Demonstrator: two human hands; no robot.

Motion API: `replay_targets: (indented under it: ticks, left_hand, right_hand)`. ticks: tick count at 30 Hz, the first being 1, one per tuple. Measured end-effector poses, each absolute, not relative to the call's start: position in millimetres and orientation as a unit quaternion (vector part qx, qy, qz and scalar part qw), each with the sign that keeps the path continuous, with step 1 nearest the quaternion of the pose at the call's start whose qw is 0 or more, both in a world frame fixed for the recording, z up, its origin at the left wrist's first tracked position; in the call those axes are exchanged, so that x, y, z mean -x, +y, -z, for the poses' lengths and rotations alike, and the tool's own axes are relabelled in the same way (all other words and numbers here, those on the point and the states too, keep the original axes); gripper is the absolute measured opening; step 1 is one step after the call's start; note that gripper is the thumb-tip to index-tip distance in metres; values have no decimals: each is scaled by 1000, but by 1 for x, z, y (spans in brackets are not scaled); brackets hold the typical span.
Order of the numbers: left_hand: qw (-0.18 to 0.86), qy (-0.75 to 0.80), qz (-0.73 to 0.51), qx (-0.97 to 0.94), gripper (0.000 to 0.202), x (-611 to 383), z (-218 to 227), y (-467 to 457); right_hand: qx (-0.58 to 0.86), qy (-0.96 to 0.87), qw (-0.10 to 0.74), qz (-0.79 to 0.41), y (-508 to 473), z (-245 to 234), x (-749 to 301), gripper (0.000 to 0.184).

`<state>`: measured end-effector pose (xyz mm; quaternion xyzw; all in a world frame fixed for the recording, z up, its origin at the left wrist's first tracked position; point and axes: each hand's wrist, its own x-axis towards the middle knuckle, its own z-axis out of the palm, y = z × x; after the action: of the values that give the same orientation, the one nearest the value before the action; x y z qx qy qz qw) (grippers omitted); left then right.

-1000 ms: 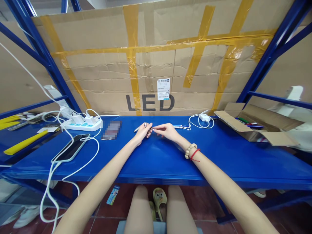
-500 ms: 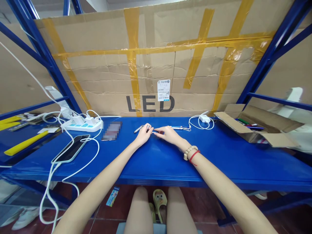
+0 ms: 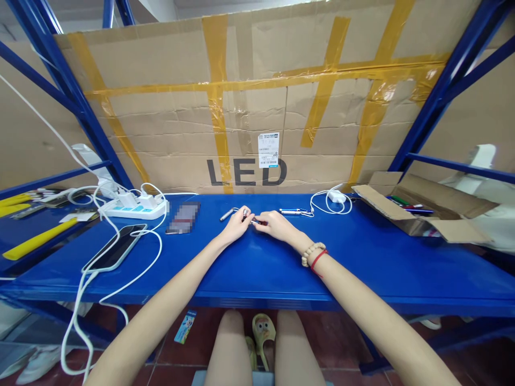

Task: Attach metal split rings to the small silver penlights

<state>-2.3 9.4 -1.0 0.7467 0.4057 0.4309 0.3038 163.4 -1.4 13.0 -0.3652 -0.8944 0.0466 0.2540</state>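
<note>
On my feed, both bare hands meet over the blue table. Left hand: fingers curled inward, thumb and fingertips pinching one end of a small slim piece. Right hand: fingertips pinching the same piece from the other side, so it sits between the two hands. It is too small and too covered for me to say what it is. Beaded bracelet and red cord on the right wrist.

Just beyond the left hand, a silver tube lies at a slant; I cannot tell whether they touch. Just beyond the right hand, a blue-and-silver tube with a thin strap.

Farther right of the right hand: a white adapter with looped cable, then a cardboard box, flaps spread, pens inside. Left of the left hand: a dark pixelated slab, a white power strip, and nearer the wearer, a phone crossed by white cables.
</note>
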Motion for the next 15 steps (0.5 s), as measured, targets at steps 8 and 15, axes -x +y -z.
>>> replay_targets:
  ticks: [8, 15]
  left_hand:
    - [346, 366, -479, -719, 24, -3, -3, 7]
    - [414, 343, -509, -672, 27, -6, -5, 5]
  right_hand:
    - [380, -864, 329, -22, -1, -13, -158, 20]
    - [402, -838, 370, 1, 3, -16, -163, 22]
